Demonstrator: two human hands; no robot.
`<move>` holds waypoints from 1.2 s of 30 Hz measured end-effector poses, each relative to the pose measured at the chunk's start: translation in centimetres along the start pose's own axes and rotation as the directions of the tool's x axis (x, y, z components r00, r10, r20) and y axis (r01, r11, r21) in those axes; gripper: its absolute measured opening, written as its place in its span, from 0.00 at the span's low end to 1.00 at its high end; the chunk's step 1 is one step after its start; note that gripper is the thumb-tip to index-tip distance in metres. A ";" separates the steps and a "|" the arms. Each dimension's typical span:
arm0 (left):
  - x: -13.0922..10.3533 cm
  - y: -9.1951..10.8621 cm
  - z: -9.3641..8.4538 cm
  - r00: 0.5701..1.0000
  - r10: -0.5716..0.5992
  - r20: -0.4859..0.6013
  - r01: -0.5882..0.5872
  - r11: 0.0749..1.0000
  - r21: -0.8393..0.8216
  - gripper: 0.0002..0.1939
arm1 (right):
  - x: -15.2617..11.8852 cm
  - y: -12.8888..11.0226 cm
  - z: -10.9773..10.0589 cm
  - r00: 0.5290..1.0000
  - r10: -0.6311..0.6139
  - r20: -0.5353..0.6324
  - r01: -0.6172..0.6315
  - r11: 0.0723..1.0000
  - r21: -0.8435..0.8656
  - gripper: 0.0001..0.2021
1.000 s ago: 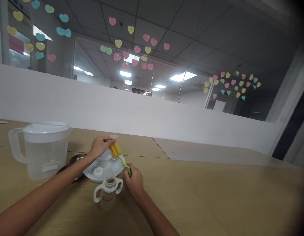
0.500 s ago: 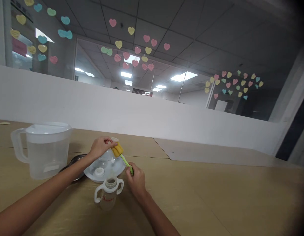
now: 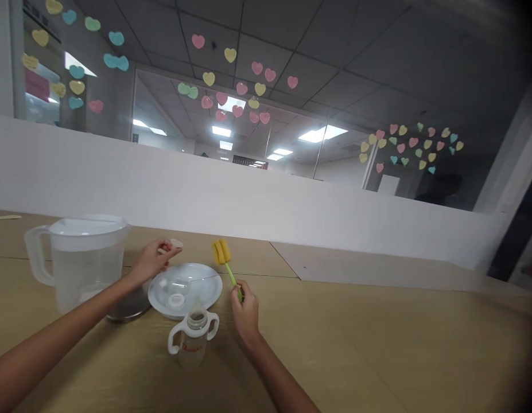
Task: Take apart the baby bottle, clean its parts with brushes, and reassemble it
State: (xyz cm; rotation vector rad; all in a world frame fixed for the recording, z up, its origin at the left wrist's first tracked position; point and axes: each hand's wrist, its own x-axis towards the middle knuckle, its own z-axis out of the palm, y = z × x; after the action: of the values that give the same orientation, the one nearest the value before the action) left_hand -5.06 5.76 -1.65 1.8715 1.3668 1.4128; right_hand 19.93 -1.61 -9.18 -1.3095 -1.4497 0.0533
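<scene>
My left hand [image 3: 156, 259] pinches a small whitish round piece [image 3: 176, 244] above the back left of a white bowl [image 3: 209, 287]. In my right hand [image 3: 245, 312] is the green handle of a sponge brush [image 3: 221, 252], its yellow head raised to the right of the bowl. A white ring [image 3: 177, 301] and a clear piece lie in the bowl. Between my forearms, in front of the bowl, a clear bottle [image 3: 191, 347] with two white handles stands upright with its mouth uncovered.
A large translucent pitcher [image 3: 89, 258] stands at the left, partly behind my left forearm. Beside the bowl is a dark metal dish [image 3: 130, 307], also partly covered by that arm. A low white wall [image 3: 248, 201] runs behind the brown table [image 3: 377, 332].
My left hand has moved left with the small round piece, away from the sponge head. The brush has swung to the right and stands more upright in my right hand.
</scene>
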 end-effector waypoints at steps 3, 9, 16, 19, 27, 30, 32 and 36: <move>0.3 -1.8 -2.3 0.989 0.150 -0.008 -0.137 0.921 0.365 0.17 | 0.0 0.0 0.1 1.000 0.013 0.003 -0.013 1.000 0.009 0.16; 0.2 -7.1 -4.2 0.990 0.059 0.126 -0.125 0.773 0.622 0.13 | -0.1 0.5 0.2 1.000 -0.007 0.018 0.007 1.000 -0.024 0.15; 0.2 -10.7 -2.9 0.985 -0.013 0.172 -0.106 0.742 0.662 0.11 | -0.2 0.9 0.4 0.999 -0.002 0.032 0.004 0.999 -0.049 0.15; 0.7 -11.0 -2.2 0.987 -0.050 0.155 -0.065 0.751 0.657 0.12 | -0.2 0.8 0.4 0.999 -0.006 0.045 0.009 0.999 -0.050 0.16; 0.8 -11.1 -1.5 0.974 -0.150 0.170 -0.003 0.740 0.672 0.08 | -0.1 0.8 0.5 0.998 -0.002 0.068 0.006 0.999 -0.049 0.17; 0.3 -9.7 -1.6 0.977 -0.111 0.181 -0.040 0.741 0.670 0.10 | -0.1 0.8 0.5 0.997 0.004 0.080 0.000 0.998 -0.056 0.17; 0.0 -8.1 -1.4 0.982 -0.048 0.183 -0.086 0.750 0.656 0.14 | -0.1 0.7 0.5 0.996 0.009 0.091 -0.004 0.998 -0.057 0.17; -0.2 -4.8 0.5 0.943 0.110 0.313 -0.274 0.792 0.545 0.18 | -0.2 0.7 0.6 0.995 0.004 0.101 0.003 0.997 -0.071 0.17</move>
State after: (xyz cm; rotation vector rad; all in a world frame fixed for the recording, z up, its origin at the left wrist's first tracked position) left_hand -6.77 7.75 -5.75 2.5490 1.6245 0.8066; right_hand 19.93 -1.13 -9.98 -1.3822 -1.5493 0.0698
